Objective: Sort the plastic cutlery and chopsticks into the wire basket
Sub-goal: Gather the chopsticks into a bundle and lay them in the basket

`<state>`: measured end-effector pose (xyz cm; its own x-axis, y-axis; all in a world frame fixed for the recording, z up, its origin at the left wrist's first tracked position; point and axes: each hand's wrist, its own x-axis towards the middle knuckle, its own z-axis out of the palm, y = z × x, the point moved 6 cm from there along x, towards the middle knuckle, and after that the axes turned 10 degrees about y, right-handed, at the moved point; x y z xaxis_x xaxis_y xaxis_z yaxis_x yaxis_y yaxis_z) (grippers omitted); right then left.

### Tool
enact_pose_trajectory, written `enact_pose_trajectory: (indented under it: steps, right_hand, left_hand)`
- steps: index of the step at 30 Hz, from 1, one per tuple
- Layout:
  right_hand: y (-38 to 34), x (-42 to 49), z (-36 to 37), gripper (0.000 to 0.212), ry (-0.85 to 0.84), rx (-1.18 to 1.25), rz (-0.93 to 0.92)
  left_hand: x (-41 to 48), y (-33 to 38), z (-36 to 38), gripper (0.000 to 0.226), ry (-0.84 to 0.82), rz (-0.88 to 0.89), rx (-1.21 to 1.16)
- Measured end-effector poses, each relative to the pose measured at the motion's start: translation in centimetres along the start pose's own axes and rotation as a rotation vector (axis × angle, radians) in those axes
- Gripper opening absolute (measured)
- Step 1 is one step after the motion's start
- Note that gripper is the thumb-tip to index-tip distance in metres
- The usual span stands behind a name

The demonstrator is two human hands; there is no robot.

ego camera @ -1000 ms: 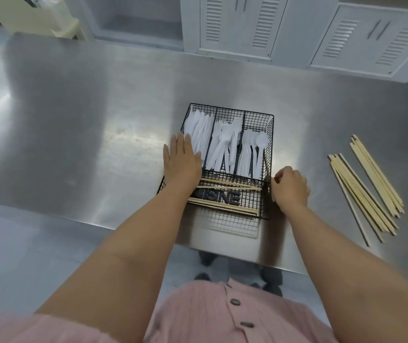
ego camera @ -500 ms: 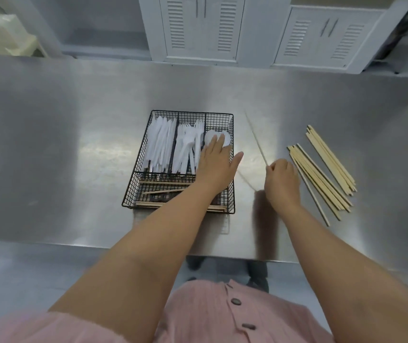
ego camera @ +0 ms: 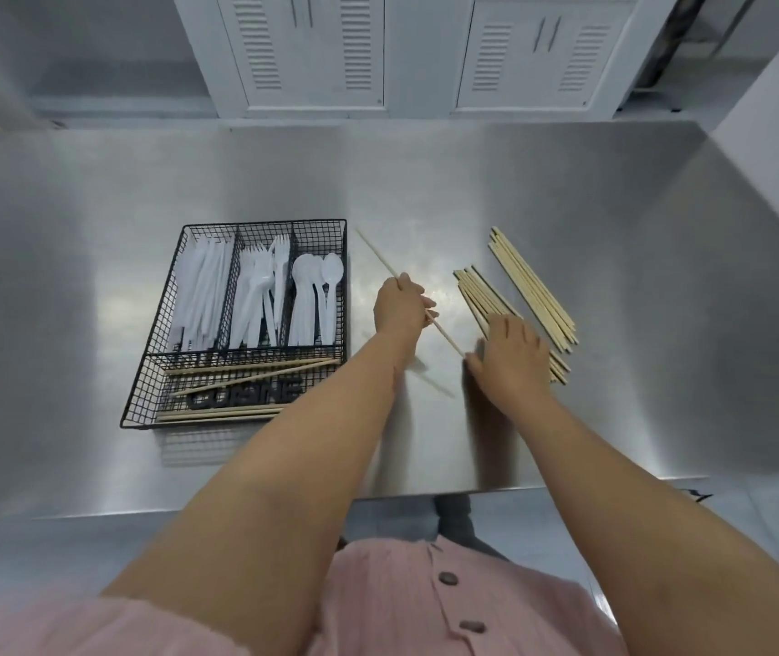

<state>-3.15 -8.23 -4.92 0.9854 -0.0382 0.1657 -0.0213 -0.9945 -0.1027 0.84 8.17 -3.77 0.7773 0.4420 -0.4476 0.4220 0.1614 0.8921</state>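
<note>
A black wire basket (ego camera: 264, 223) sits left of centre on the steel table. Its three rear compartments hold white plastic knives (ego camera: 200, 295), forks (ego camera: 259, 295) and spoons (ego camera: 316, 295). Several wooden chopsticks (ego camera: 245, 369) lie across its long front compartment. Just right of the basket, my left hand (ego camera: 401, 307) is shut on a single chopstick (ego camera: 378, 258) that slants above the table. My right hand (ego camera: 510, 355) lies flat with spread fingers on a loose pile of chopsticks (ego camera: 477, 295). A second pile (ego camera: 534, 286) lies further right.
The steel table (ego camera: 94, 205) ends at a front edge (ego camera: 520, 490) close to my body, and its right end falls off near a wall. White louvred cabinet doors (ego camera: 311, 49) stand behind the table.
My left hand left the basket and took hold of the single chopstick that my right hand held. My right hand dropped onto the loose pile. The view shifted, so the basket appears further left.
</note>
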Motion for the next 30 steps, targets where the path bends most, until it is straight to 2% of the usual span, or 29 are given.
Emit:
enact_pose_trajectory:
  steps: [4, 8, 14, 20, 25, 28, 30]
  right_hand:
    - [3.2, 0.3, 0.5, 0.060, 0.026, -0.061, 0.093]
    - [4.7, 1.9, -0.1, 0.053, 0.042, -0.084, 0.118]
    - [5.0, 4.6, -0.3, 0.038, -0.077, -0.195, 0.061]
    - [3.6, 5.4, 0.1, 0.030, -0.198, -0.343, -0.010]
    - [4.1, 5.2, 0.4, 0.025, -0.119, -0.261, -0.080]
    - [3.7, 5.5, 0.4, 0.033, -0.119, -0.071, -0.139]
    - [3.0, 5.5, 0.1, 0.029, -0.139, 0.079, -0.202]
  left_hand:
    - [-0.9, -0.8, 1.5, 0.017, -0.012, -0.035, 0.038]
    - [-1.4, -1.3, 3.0, 0.021, -0.031, -0.112, 0.034]
    - [-1.3, -2.0, 5.2, 0.013, -0.055, -0.174, 0.076]
    - [-1.0, -2.9, 6.3, 0.023, -0.031, -0.184, 0.151]
    - [-0.8, -3.0, 6.9, 0.043, -0.031, -0.167, 0.146]
    - [-0.4, -3.0, 7.3, 0.051, 0.013, -0.136, 0.126]
    - [-0.4, -2.7, 7.4, 0.056, 0.052, -0.107, 0.114]
